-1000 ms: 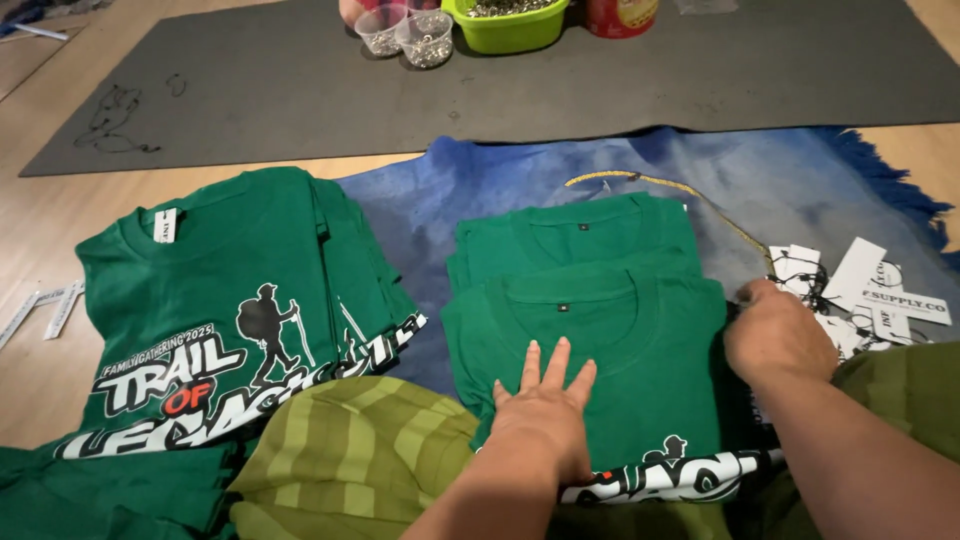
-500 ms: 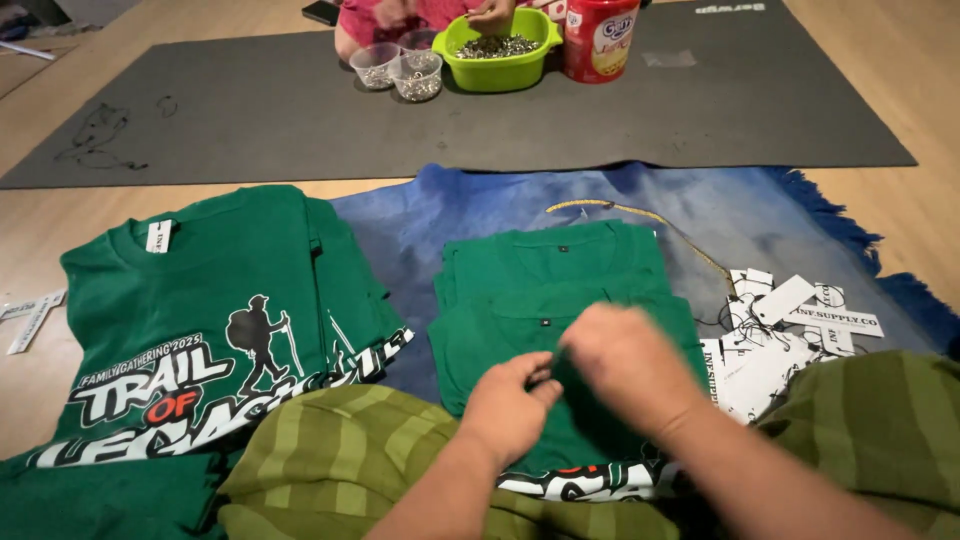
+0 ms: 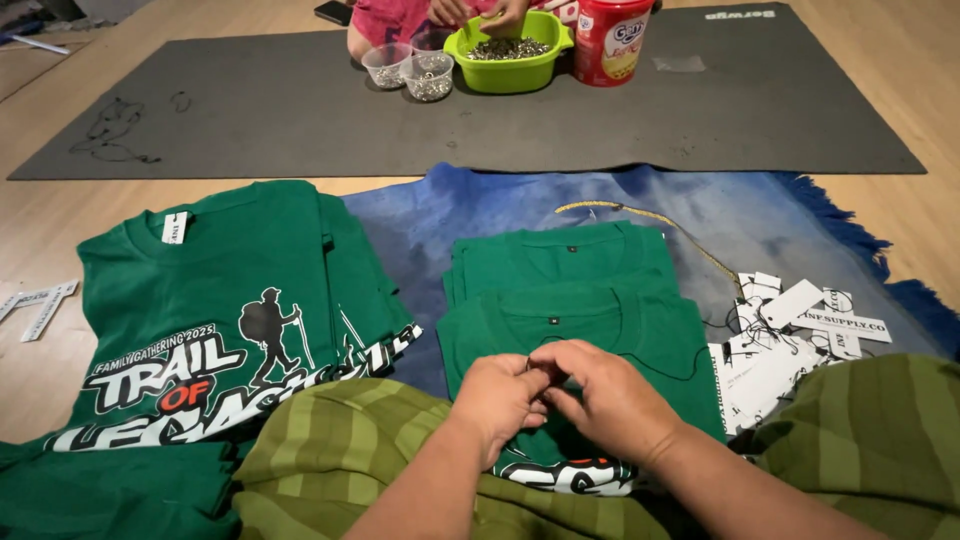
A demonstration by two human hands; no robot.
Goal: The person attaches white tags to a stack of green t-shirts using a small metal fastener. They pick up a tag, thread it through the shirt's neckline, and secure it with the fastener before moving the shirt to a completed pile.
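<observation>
Both hands meet in the lower middle of the frame, on top of a folded green shirt (image 3: 590,330). The left hand (image 3: 497,395) and the right hand (image 3: 612,392) have their fingers pinched close together around something very small, right at the shirt's front. It is too tiny to tell what it is, but a thin dark thread runs across the shirt near the right hand. This shirt lies on a small stack of shirts (image 3: 560,255) folded the same way, in the middle of the frame on a blue cloth (image 3: 480,200). Just to the right of the stack sits a heap of white paper tags (image 3: 790,330) with strings, so it looks like tags are being tied on, one shirt at a time. I see no tag on the top shirt yet, so this one seems only half done. On the left, a bigger pile of green shirts (image 3: 220,300) lies spread open with a printed picture of a hiker; one has a small white label at the neck. Many tags are left in the heap, so plenty of work seems to remain. At the top of the frame, another person's hands (image 3: 480,12) reach into a lime green bowl (image 3: 510,60) on a grey mat (image 3: 750,110), beside a red tub (image 3: 610,40) and two clear cups (image 3: 410,70).
</observation>
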